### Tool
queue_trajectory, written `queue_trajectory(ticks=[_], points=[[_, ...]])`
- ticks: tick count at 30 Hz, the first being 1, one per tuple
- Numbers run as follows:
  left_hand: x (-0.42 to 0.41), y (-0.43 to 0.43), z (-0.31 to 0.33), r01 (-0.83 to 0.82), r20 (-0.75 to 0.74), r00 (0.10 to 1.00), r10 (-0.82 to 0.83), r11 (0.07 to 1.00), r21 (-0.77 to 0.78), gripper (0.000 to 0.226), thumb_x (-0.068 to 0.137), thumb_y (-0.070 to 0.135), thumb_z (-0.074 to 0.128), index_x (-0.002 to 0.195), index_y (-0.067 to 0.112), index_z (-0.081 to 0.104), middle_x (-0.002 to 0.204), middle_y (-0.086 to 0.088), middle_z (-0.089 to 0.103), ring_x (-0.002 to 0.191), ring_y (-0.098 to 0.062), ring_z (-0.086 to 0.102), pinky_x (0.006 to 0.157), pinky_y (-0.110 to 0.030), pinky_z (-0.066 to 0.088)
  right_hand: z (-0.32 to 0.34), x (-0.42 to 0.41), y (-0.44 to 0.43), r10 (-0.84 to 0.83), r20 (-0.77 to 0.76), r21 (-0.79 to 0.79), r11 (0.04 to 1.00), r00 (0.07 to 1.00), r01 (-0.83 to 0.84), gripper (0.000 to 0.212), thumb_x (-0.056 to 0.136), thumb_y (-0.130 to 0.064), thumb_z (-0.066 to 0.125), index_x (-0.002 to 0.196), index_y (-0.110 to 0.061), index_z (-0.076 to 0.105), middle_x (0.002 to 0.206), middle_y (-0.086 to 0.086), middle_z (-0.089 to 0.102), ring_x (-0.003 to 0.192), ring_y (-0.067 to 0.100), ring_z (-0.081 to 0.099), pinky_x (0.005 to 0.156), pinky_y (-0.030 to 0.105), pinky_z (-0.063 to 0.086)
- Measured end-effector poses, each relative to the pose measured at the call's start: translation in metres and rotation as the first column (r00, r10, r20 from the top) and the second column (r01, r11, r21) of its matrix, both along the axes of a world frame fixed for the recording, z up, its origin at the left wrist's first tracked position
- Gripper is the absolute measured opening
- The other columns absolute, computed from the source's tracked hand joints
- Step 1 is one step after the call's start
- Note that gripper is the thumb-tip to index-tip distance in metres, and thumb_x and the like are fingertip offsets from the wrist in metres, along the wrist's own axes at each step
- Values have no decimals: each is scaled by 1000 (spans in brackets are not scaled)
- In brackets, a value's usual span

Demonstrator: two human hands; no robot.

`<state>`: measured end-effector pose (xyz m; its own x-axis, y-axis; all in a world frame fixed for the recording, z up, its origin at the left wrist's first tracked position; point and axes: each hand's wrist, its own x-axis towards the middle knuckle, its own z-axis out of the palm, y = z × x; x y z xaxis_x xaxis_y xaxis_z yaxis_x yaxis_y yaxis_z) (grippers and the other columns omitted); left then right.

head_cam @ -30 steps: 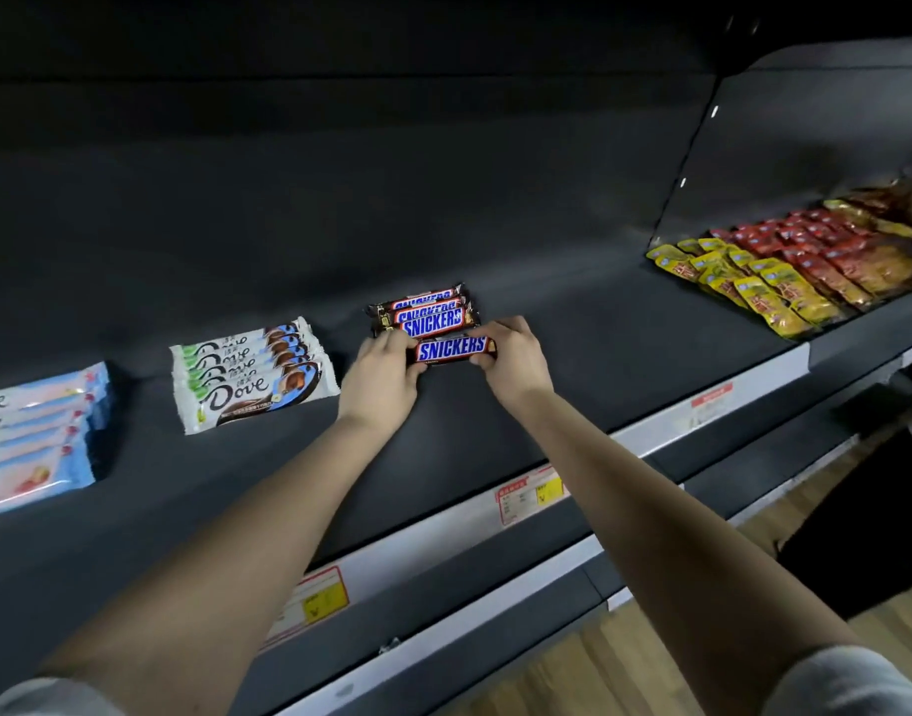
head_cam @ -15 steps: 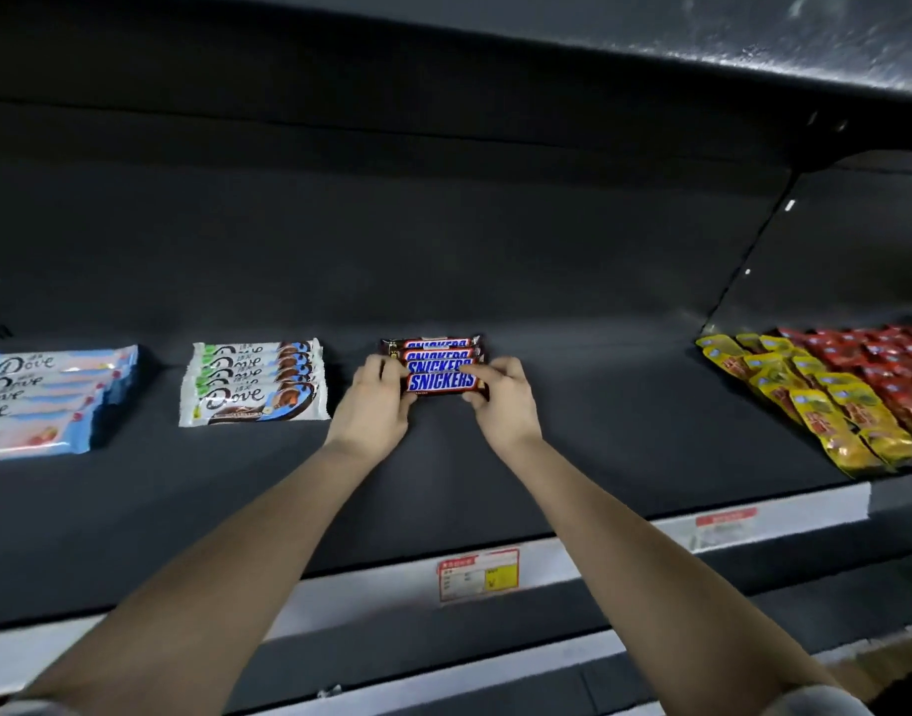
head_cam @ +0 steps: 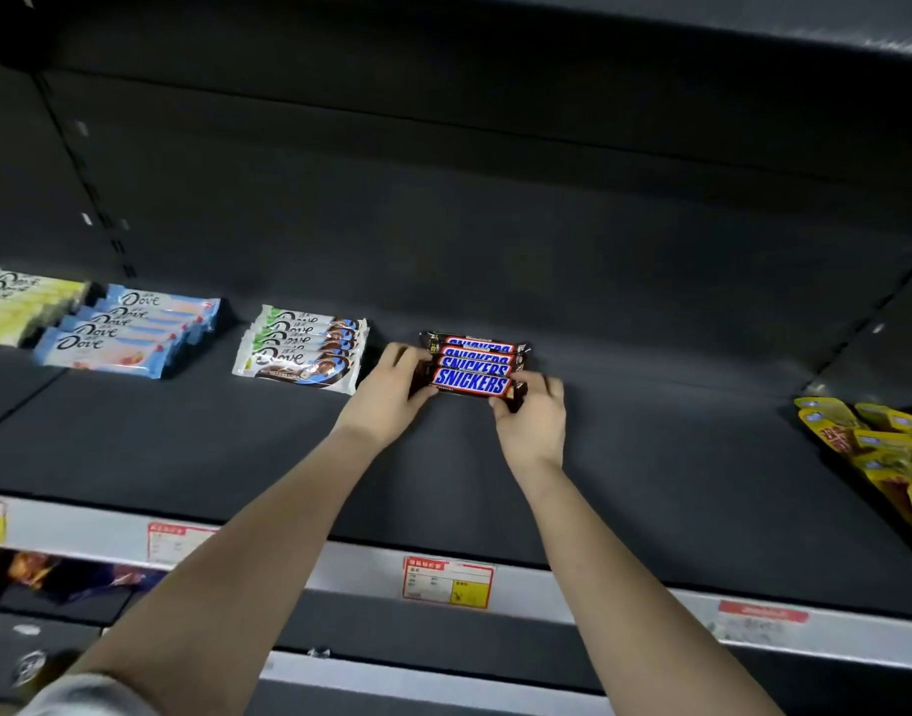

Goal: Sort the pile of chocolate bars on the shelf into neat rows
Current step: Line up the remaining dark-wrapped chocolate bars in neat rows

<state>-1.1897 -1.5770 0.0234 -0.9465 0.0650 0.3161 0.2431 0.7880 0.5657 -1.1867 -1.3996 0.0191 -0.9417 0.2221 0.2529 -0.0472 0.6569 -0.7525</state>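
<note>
A short row of Snickers bars (head_cam: 475,358) lies on the dark shelf (head_cam: 650,457), stacked front to back. The front Snickers bar (head_cam: 469,382) is held at both ends. My left hand (head_cam: 392,392) grips its left end and my right hand (head_cam: 534,416) pinches its right end. To the left lies a row of white Dove bars (head_cam: 301,348), then a row of blue Dove bars (head_cam: 128,328), then pale yellow Dove bars (head_cam: 25,304) at the frame's edge.
Yellow snack packets (head_cam: 877,447) fan out at the right end of the shelf. Price tags (head_cam: 447,581) sit on the white front rail. A lower shelf with dark packets (head_cam: 56,576) shows at bottom left. Bare shelf lies between the Snickers and the yellow packets.
The front Snickers bar has been pushed back against the row, both hands staying on its ends. The view has swung left and tilted up, bringing more Dove rows into sight.
</note>
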Motion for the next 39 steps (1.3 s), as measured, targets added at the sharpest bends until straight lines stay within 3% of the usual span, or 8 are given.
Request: queue_trajectory(ticks=[8, 13, 15, 19, 28, 31, 35, 39], points=[[1, -2, 1, -62, -91, 994, 64, 998, 24, 44, 84, 27, 62, 122, 12, 48, 121, -6, 44, 102, -22, 53, 87, -29, 43, 0, 6, -7, -73, -174, 205, 973, 982, 109, 52, 75, -15, 67, 124, -17, 49, 133, 7, 41, 117, 29, 43, 100, 42, 38], [12, -24, 9, -103, -280, 960, 28, 961, -256, 41, 80, 36, 45, 109, 10, 56, 103, -9, 55, 95, -30, 54, 77, -39, 49, 6, 9, -46, 93, -296, 367, 930, 950, 23, 48, 72, -9, 67, 119, -15, 56, 132, 11, 46, 116, 34, 45, 99, 46, 39], [19, -44, 13, -173, -289, 954, 85, 940, -295, 35, 79, 31, 50, 107, 11, 57, 104, -8, 56, 95, -31, 53, 79, -39, 45, 13, 9, -73, 162, -285, 376, 926, 945, -45, 44, 75, -9, 64, 118, -16, 56, 133, 10, 45, 116, 32, 45, 98, 45, 39], [39, -110, 23, -311, -313, 928, 203, 885, -347, 30, 74, 21, 64, 100, 9, 58, 102, -11, 57, 90, -34, 53, 77, -39, 43, 20, 15, -141, 278, -297, 364, 917, 914, -160, 41, 74, -7, 63, 114, -14, 57, 130, 11, 46, 111, 34, 48, 93, 45, 43], [127, -294, 35, -543, -288, 839, 463, 749, -380, 26, 70, 20, 58, 94, 12, 59, 100, -10, 59, 86, -35, 55, 72, -39, 44, 31, 70, -331, 573, -296, 424, 796, 765, -432, 42, 65, -2, 67, 105, -13, 61, 123, 14, 52, 97, 37, 54, 84, 41, 46], [162, -351, 37, -608, -269, 793, 546, 691, -390, 25, 74, 21, 54, 94, 9, 60, 92, -11, 60, 85, -35, 54, 73, -40, 43, 33, 95, -394, 656, -280, 436, 737, 701, -516, 41, 69, -2, 66, 108, -13, 61, 125, 14, 50, 104, 37, 53, 89, 42, 44], [210, -420, 35, -658, -223, 749, 624, 657, -368, 28, 85, 23, 51, 110, 13, 57, 104, -6, 61, 100, -31, 49, 86, -38, 35, 31, 128, -470, 738, -238, 454, 659, 631, -600, 39, 81, -7, 59, 118, -17, 55, 136, 8, 41, 118, 31, 42, 96, 42, 37], [254, -479, 26, -702, -160, 702, 694, 635, -323, 35, 88, 28, 47, 121, 18, 54, 120, -2, 59, 116, -26, 42, 94, -37, 32, 28, 154, -532, 799, -218, 468, 590, 561, -658, 37, 84, -11, 56, 120, -16, 54, 132, 6, 45, 121, 27, 41, 97, 38, 36]])
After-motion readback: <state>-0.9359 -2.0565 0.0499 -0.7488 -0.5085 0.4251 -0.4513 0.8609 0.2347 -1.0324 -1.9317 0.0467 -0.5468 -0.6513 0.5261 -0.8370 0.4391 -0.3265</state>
